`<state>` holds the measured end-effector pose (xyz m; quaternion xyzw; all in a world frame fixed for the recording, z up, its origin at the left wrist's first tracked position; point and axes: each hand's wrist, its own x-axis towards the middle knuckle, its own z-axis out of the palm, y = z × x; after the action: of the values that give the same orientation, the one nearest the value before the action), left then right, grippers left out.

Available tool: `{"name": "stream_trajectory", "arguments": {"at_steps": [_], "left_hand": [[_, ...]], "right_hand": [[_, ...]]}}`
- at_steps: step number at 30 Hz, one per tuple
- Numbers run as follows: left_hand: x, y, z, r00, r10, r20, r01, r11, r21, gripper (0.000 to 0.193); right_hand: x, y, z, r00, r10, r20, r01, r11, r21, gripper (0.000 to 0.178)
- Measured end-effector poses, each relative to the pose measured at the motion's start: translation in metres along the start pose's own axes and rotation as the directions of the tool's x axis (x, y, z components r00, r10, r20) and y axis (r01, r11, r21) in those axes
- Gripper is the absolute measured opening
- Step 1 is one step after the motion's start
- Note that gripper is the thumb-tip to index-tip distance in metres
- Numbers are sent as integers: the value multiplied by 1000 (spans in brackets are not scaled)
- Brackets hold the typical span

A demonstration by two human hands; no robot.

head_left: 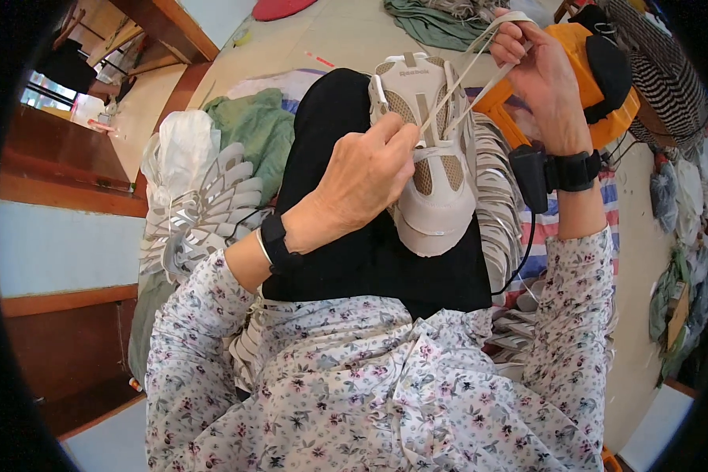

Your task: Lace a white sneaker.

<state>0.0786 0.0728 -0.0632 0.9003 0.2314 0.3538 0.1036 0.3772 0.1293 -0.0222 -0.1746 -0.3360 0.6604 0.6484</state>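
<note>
As beige mesh-panelled sneaker (pixel 440 198) rests on black cloth (pixel 330 110), I pinch flat cream lace (pixel 495 80), left hand (pixel 363 175) near, right hand (pixel 549 85) farther.

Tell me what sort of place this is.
Probably a small shoe workroom: a beige shoe lies over black cloth, with a fan of pale shoes or shoe parts on the left and a similar row on the right.

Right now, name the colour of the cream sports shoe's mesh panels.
The mesh panels are tan, clearest in the head view.
</note>
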Motion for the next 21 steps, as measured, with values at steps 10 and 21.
{"name": "stream_trajectory", "arguments": {"at_steps": [10, 21], "left_hand": [[5, -2, -3, 987, -154, 46, 161, 951, -263, 18], [1, -5, -1, 986, -164, 33, 165, 935, -314, 9]], "right_hand": [[13, 4, 34, 970, -54, -238, 63, 998, 29, 20], [26, -8, 18, 983, -80, -167, 70, 995, -65, 21]]}}
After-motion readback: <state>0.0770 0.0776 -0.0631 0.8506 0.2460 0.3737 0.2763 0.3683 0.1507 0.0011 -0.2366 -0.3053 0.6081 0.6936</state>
